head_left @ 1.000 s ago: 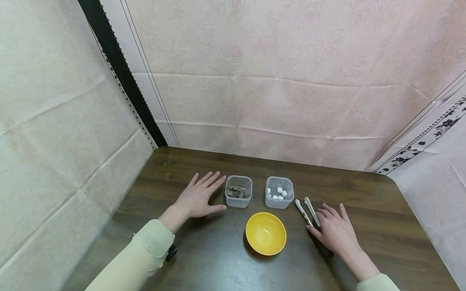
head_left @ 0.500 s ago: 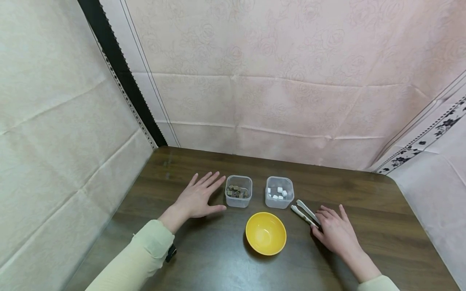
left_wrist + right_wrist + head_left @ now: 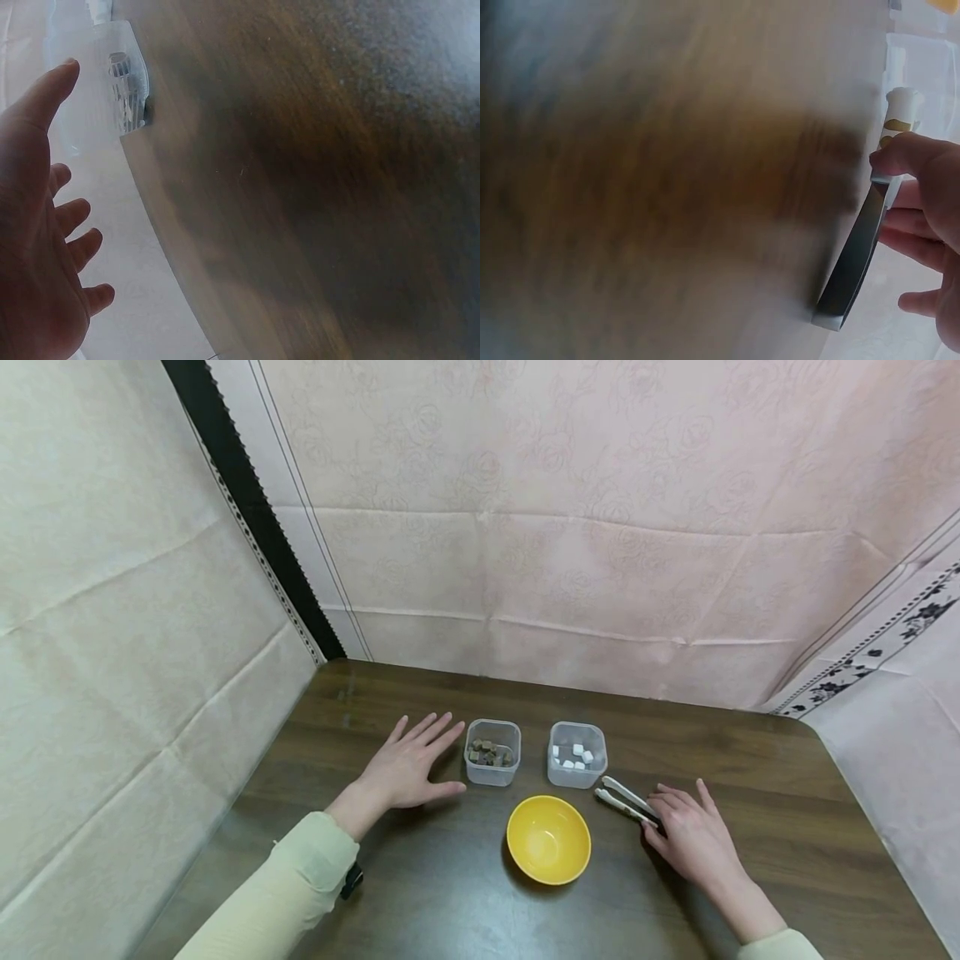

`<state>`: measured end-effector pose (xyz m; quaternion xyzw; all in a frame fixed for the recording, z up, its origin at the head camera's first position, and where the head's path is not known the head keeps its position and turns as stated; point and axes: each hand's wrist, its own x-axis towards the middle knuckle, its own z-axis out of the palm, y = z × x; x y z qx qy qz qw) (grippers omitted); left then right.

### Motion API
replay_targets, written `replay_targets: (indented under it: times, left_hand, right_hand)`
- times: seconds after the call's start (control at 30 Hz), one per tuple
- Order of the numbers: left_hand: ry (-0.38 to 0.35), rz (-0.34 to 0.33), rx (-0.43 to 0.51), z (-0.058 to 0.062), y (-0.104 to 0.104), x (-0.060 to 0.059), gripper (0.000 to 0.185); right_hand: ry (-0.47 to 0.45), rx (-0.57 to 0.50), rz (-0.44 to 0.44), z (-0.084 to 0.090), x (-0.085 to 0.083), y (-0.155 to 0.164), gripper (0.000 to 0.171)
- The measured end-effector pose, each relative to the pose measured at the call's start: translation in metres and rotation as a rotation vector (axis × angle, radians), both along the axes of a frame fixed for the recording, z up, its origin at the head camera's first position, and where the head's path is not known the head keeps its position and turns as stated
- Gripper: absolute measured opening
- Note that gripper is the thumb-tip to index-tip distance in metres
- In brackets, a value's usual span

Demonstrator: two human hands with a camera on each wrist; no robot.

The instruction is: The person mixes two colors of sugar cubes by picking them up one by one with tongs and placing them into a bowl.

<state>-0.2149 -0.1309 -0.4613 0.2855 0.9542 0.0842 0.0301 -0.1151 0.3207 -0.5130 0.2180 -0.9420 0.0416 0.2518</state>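
Observation:
My right hand (image 3: 694, 837) grips a pair of tongs (image 3: 619, 803) with white tips, which point left toward the yellow bowl and the right-hand container. In the right wrist view the thumb presses on one arm of the tongs and the fingers lie behind; their dark metal bend (image 3: 853, 259) extends back past the hand. My left hand (image 3: 407, 774) is spread on the left side, fingertips close to a clear plastic container (image 3: 491, 776) with small brown cubes (image 3: 486, 749). A second clear container (image 3: 573, 778) holds several white cubes (image 3: 588, 757).
The yellow bowl (image 3: 548, 843) sits in front of the two containers, between the hands. All stand on a dark wooden table (image 3: 420, 893). Pale patterned cloth (image 3: 570, 577) hangs behind the table and at both sides.
The tongs have turned in the right hand: their tips swung left and nearer to the person, and their rear end is now hidden in the head view. The left hand has stayed still.

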Motion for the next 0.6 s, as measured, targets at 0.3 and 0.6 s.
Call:
replay_targets:
  times: [0.3,0.6]
  left_hand:
    - [0.001,0.000,-0.009,0.000,0.001,-0.001,0.094]
    - [-0.005,-0.001,-0.017,0.002,0.001,-0.001,0.094]
  right_hand:
    - [-0.019,-0.099,-0.016,0.011,0.003,-0.002,0.033]
    - [-0.186,-0.296,-0.065,0.024,0.006,-0.007,0.019]
